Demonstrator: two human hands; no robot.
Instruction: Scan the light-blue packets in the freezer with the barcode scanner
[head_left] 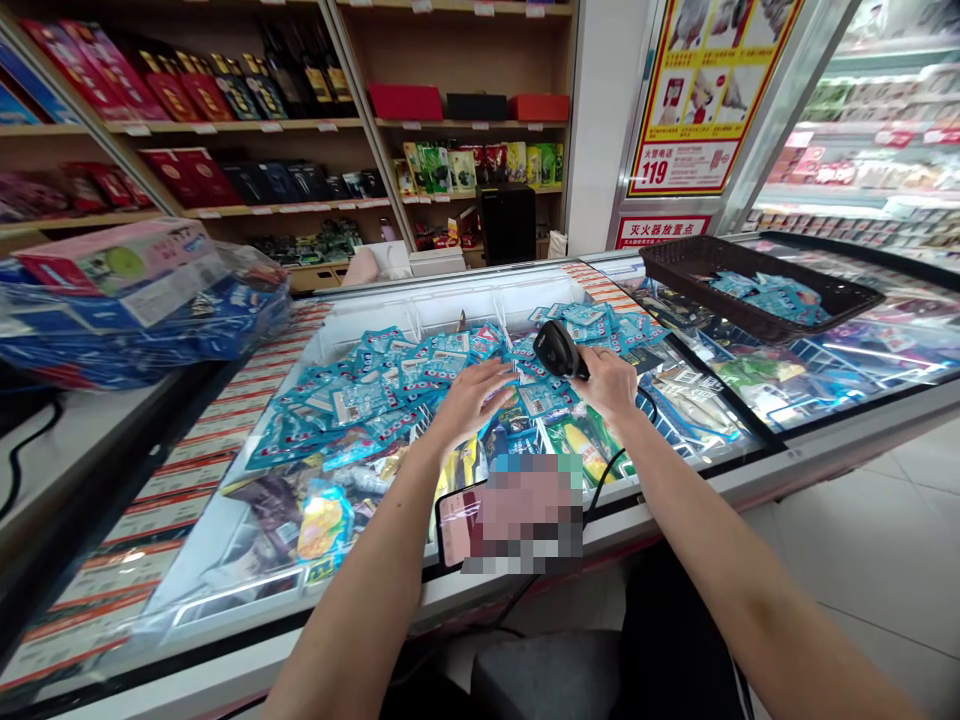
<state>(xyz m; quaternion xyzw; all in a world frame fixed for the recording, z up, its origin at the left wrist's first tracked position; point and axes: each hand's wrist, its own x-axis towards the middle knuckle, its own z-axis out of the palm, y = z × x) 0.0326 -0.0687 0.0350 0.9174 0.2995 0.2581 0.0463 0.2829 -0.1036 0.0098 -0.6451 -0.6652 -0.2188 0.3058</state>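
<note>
My L hand (472, 400) lies w/ fingers (501, 374) spread flat on the blue packets (375, 385) heaped in the freezer (712, 490), gripping nothing. R hand (611, 385), at its 3 o'clock, has fingers curled tight round the black scanner (562, 348). The scanner head pokes toward 10 o'clock over the packets. Phone (454, 525) at 6 o'clock.

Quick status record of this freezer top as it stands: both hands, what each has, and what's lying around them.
setting: shop, glass-topped freezer
left hand: open, fingers spread on the blue packets
right hand: wrapped round a black scanner
blue packets: heaped on the freezer glass
tray: black, right of the heap, holding more blue packets
phone: lying on the freezer's near edge, partly blurred
</note>
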